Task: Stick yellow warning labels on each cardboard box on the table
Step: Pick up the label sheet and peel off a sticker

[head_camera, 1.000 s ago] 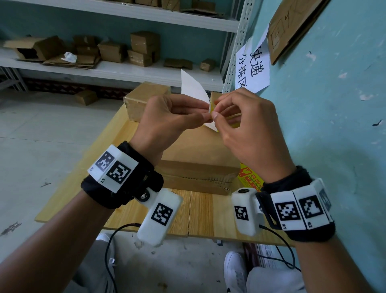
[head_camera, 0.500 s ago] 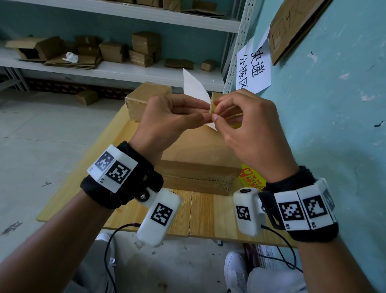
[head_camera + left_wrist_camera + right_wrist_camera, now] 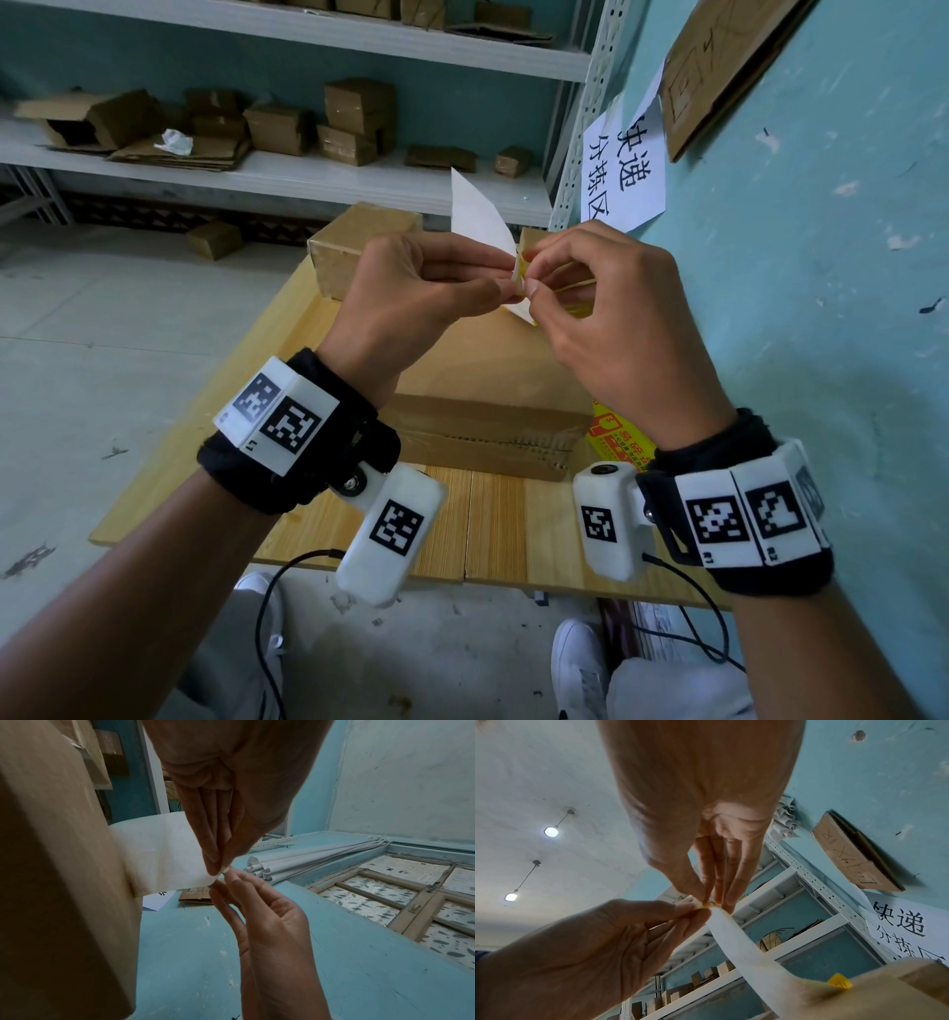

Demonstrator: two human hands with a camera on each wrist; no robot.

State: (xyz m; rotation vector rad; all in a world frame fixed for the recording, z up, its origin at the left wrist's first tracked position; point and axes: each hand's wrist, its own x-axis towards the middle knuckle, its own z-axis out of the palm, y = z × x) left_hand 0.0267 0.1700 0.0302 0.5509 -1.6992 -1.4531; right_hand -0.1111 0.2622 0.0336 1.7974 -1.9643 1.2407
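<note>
Both hands meet above the large cardboard box (image 3: pixel 488 380) and pinch one corner of a yellow warning label (image 3: pixel 521 270) on its white backing paper (image 3: pixel 477 221). My left hand (image 3: pixel 506 288) grips it from the left, my right hand (image 3: pixel 529 280) from the right, fingertips almost touching. In the left wrist view the left hand (image 3: pixel 218 872) holds the white backing paper (image 3: pixel 159 858) beside the box (image 3: pixel 51 862). A sliver of the yellow label (image 3: pixel 707 905) shows between the right hand (image 3: pixel 713 902) and the left thumb in the right wrist view.
A small cardboard box (image 3: pixel 359 241) stands at the wooden table's (image 3: pixel 493 519) far left, another box (image 3: pixel 534 239) behind my hands. Spare yellow labels (image 3: pixel 616 437) lie by the turquoise wall (image 3: pixel 796 308). Shelves (image 3: pixel 287 174) with several boxes stand beyond.
Both hands keep the same pinch on the label's corner and have barely shifted. The white backing stands at nearly the same angle.
</note>
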